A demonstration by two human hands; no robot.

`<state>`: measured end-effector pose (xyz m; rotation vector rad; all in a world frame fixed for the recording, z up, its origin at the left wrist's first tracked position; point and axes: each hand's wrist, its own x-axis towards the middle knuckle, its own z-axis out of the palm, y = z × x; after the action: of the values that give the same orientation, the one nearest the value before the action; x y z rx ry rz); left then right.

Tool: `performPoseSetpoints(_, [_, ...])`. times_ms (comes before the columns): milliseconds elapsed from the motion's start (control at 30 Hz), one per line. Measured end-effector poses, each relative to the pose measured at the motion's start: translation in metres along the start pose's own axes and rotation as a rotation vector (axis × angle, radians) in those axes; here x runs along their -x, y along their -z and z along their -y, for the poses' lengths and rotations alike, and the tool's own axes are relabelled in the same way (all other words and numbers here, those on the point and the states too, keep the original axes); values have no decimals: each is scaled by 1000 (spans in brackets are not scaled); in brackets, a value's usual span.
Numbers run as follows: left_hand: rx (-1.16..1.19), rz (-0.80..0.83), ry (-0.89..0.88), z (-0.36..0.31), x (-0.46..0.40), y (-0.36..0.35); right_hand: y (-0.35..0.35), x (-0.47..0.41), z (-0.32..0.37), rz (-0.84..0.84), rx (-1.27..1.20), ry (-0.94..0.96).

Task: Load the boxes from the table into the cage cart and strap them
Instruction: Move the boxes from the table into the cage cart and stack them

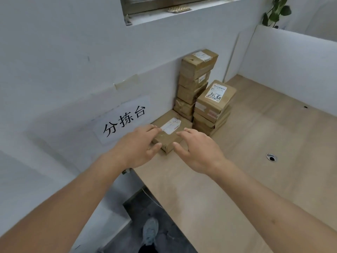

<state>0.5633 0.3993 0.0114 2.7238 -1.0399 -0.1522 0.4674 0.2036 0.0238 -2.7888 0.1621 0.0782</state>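
A flat brown cardboard box (168, 137) with a white label lies on the wooden table (246, 147) next to the wall. My left hand (138, 145) reaches over its left side, fingers spread, fingertips at its top edge and thumb near its front. My right hand (197, 148) hovers at its right side, fingers straight, thumb close to the front corner. Neither hand grips the box. Behind it rise a tall stack of small boxes (196, 83) against the wall and a shorter stack (212, 108) with a labelled box on top. No cage cart is in view.
A paper sign (124, 119) with black characters is taped to the white wall. A white partition (291, 66) bounds the table's far side. A round cable hole (271, 157) sits in the tabletop at right. My shoe (150, 230) shows on the dark floor below.
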Motion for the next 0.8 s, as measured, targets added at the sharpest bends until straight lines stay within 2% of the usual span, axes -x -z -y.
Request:
performPoseSetpoints(233, [25,103,-81,65,-83,-55,-53,-82,-14,35,-9,-95])
performPoseSetpoints(400, [87,222,-75,115,-135,-110,-109,-139,-27,114,-77,-200])
performPoseSetpoints(667, [125,277,-79,156,-178,-172,-175,-193,-43,198,-140,-279])
performPoseSetpoints(800, [34,327,-81,176,-192,-197,-201,-207,-51,190,-162,-344])
